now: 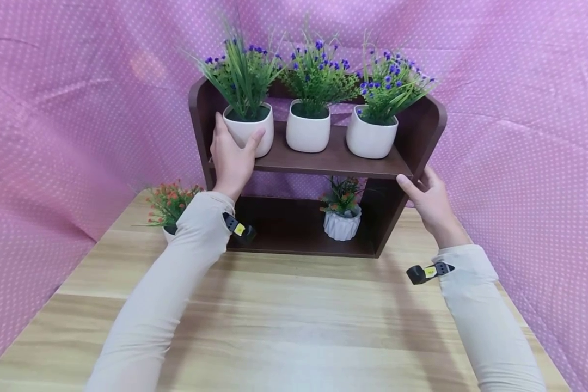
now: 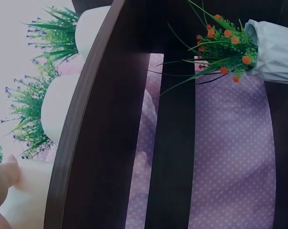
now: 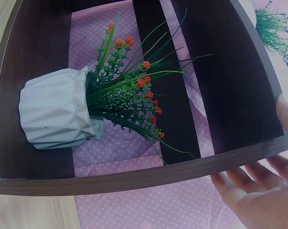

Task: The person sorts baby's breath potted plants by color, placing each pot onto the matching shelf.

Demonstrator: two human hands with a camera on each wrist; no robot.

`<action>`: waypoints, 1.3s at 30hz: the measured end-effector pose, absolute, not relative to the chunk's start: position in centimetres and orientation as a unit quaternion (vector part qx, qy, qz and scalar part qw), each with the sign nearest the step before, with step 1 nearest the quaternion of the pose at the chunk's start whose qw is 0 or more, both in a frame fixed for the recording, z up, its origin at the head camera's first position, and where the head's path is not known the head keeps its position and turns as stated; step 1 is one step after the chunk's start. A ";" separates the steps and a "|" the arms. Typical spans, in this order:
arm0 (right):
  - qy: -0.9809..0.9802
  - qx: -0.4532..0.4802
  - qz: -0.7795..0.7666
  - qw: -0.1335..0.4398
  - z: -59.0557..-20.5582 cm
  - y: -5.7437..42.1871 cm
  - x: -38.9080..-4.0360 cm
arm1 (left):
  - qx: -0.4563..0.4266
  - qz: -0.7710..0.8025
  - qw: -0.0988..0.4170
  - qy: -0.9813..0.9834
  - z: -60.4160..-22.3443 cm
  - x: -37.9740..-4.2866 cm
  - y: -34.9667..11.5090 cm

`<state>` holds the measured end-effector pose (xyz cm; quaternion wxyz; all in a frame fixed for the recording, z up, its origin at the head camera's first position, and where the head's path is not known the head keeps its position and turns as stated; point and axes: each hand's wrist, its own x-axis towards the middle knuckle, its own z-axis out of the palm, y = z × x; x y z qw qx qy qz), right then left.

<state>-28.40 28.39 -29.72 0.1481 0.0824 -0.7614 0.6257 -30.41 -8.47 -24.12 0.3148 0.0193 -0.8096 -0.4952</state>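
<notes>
On the left end of the upper board of a dark brown shelf [image 1: 304, 161], my left hand [image 1: 232, 160] holds a white flowerpot [image 1: 247, 128], fingers at its left side and thumb across its front. Grass and small purple flowers fill this pot. My right hand [image 1: 433, 206] grips the shelf's right side panel, its thumb at the front edge by the upper board and its fingers around the outside, as the right wrist view shows. Two more white pots with purple flowers, a middle pot [image 1: 308, 130] and a right pot [image 1: 371, 135], stand on the same board.
A ribbed white pot [image 1: 342, 224] with orange flowers [image 3: 140, 82] stands on the lower board, toward the right. Left of the shelf, another orange-flowered plant [image 1: 169, 204] sits on the wooden table [image 1: 294, 316], partly behind my left sleeve. Pink dotted cloth [image 1: 529, 136] hangs behind and around.
</notes>
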 end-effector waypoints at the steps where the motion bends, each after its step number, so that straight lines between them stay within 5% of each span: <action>1: -0.761 0.081 0.626 0.148 -29.7 28.4 -28.4 | 0.016 -0.494 0.316 -0.810 -24.2 -30.4 -8.5; 17: -0.758 0.077 0.631 0.146 -29.5 28.3 -28.1 | -0.064 -0.449 0.370 -0.811 -25.5 -29.4 -9.6; 39: -0.764 0.078 0.623 0.145 -29.5 28.2 -28.0 | -0.026 -0.394 0.349 -0.850 -24.2 -31.3 -9.7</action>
